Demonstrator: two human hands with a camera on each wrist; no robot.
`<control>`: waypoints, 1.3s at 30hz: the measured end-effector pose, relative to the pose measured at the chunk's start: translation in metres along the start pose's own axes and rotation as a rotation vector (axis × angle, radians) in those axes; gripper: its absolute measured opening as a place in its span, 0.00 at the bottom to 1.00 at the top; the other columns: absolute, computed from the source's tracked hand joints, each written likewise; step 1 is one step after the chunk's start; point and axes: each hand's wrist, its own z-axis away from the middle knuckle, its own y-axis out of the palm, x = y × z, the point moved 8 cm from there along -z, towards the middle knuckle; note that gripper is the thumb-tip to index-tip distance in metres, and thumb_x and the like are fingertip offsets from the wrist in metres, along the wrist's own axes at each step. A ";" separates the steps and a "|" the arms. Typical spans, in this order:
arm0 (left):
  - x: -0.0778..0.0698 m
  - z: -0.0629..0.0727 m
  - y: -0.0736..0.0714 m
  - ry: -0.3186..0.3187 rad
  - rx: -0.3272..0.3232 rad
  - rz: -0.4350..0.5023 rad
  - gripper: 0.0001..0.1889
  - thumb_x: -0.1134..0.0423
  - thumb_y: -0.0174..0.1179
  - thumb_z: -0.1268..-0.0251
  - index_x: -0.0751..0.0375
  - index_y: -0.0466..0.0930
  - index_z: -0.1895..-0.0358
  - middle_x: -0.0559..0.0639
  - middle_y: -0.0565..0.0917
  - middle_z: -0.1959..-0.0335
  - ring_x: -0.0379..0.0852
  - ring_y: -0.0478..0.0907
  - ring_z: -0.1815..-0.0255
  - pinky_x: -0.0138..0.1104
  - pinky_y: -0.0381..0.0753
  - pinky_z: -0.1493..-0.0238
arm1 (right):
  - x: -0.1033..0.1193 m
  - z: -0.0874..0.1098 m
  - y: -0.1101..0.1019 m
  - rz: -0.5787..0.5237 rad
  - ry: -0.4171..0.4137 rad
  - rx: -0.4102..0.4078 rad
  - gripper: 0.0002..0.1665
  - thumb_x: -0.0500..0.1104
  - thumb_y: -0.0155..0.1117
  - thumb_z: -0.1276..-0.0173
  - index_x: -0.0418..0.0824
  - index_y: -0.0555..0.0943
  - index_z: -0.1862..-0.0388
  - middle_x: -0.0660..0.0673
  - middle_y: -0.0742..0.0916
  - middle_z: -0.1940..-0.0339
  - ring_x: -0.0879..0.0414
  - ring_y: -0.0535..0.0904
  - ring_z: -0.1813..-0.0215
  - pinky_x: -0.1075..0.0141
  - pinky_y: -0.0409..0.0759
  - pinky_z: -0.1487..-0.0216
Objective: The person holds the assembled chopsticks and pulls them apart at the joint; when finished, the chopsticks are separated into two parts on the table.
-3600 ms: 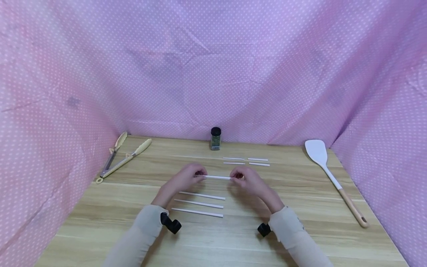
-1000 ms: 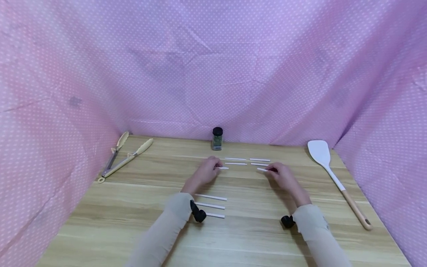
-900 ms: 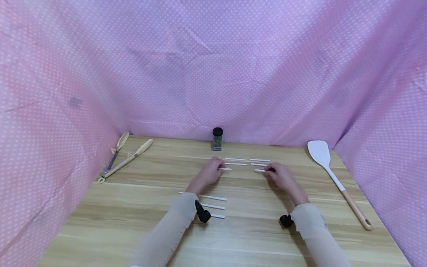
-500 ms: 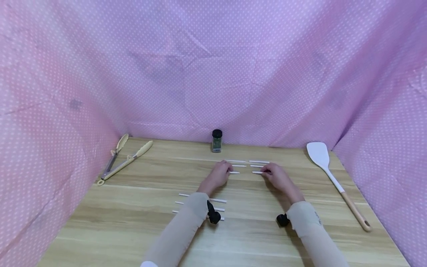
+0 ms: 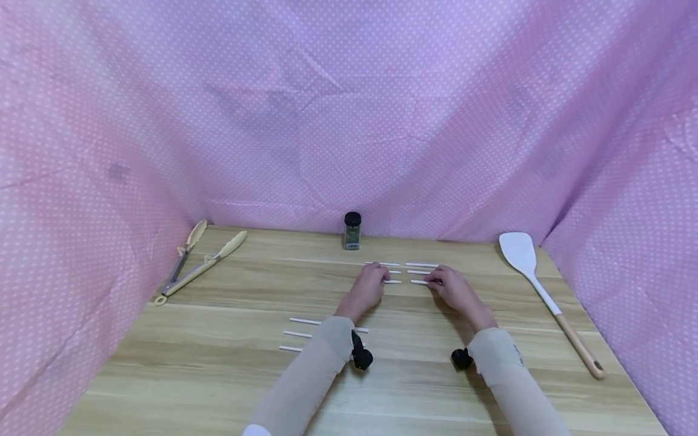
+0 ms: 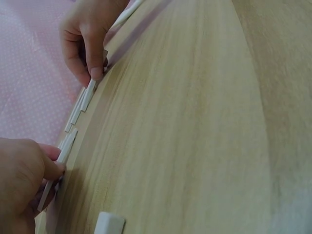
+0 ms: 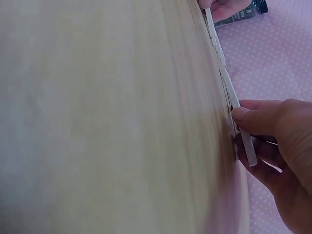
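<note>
In the head view my left hand pinches a short white stick low at the table. My right hand pinches another short white stick, in line with the first across a small gap. Behind them lie two rows of similar short sticks, partly covered by the hands. The left wrist view shows the left hand's stick between thumb and fingers; the right wrist view shows the right hand's stick held likewise. Several longer white sticks lie nearer, partly under the left forearm.
A black-capped spice jar stands at the back of the wooden table. Spread tongs lie at the left, and a white spatula with a wooden handle lies at the right. Pink dotted cloth hangs around the back and sides.
Earlier both hands held one longer white stick or pair between them; now each pinches a short one. Over the last second the left hand moved right and slightly nearer, narrowing the gap.
</note>
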 end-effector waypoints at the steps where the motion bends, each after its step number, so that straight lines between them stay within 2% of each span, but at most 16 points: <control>1: 0.000 0.000 0.000 0.001 -0.002 0.000 0.09 0.74 0.56 0.38 0.60 0.83 0.60 0.51 0.81 0.59 0.49 0.77 0.51 0.37 0.74 0.43 | 0.000 -0.001 0.000 -0.002 -0.001 -0.001 0.05 0.33 0.67 0.40 0.38 0.86 0.65 0.45 0.83 0.66 0.50 0.80 0.61 0.53 0.78 0.55; 7: 0.000 -0.001 0.000 0.028 -0.044 0.035 0.09 0.75 0.57 0.39 0.60 0.84 0.61 0.51 0.81 0.61 0.49 0.77 0.53 0.38 0.74 0.44 | -0.003 -0.003 0.003 -0.037 -0.004 -0.004 0.06 0.33 0.67 0.40 0.38 0.87 0.64 0.45 0.84 0.66 0.51 0.80 0.62 0.55 0.77 0.57; 13: 0.006 0.000 0.001 0.050 -0.095 0.115 0.07 0.74 0.59 0.40 0.61 0.84 0.63 0.51 0.82 0.62 0.49 0.77 0.55 0.38 0.75 0.46 | -0.006 -0.001 0.004 -0.081 -0.015 -0.045 0.07 0.33 0.69 0.42 0.38 0.87 0.64 0.46 0.84 0.67 0.54 0.79 0.64 0.61 0.76 0.60; 17: 0.007 0.000 0.002 0.066 -0.109 0.131 0.07 0.74 0.59 0.40 0.61 0.85 0.64 0.51 0.82 0.63 0.49 0.78 0.55 0.38 0.75 0.47 | -0.006 0.001 0.003 -0.109 -0.045 -0.073 0.08 0.31 0.69 0.43 0.37 0.87 0.64 0.46 0.84 0.68 0.54 0.78 0.65 0.62 0.76 0.63; 23: 0.007 0.001 0.001 0.076 -0.104 0.139 0.07 0.74 0.60 0.39 0.60 0.85 0.63 0.51 0.82 0.62 0.49 0.78 0.55 0.38 0.75 0.47 | -0.006 0.002 0.001 -0.142 -0.084 -0.108 0.08 0.30 0.69 0.44 0.35 0.86 0.65 0.46 0.82 0.70 0.59 0.74 0.68 0.69 0.71 0.66; 28: 0.006 0.002 0.001 0.075 -0.094 0.156 0.07 0.73 0.59 0.38 0.60 0.85 0.63 0.51 0.82 0.62 0.49 0.77 0.55 0.38 0.75 0.48 | -0.008 0.001 0.001 -0.129 -0.039 -0.085 0.08 0.31 0.68 0.43 0.36 0.87 0.63 0.45 0.83 0.69 0.57 0.74 0.67 0.67 0.72 0.66; 39: 0.006 0.001 0.003 0.062 -0.062 0.128 0.08 0.73 0.57 0.37 0.60 0.85 0.61 0.51 0.81 0.60 0.49 0.77 0.53 0.38 0.74 0.45 | -0.012 0.002 0.005 -0.091 0.043 -0.025 0.08 0.35 0.68 0.40 0.41 0.87 0.61 0.46 0.84 0.65 0.53 0.79 0.61 0.60 0.77 0.58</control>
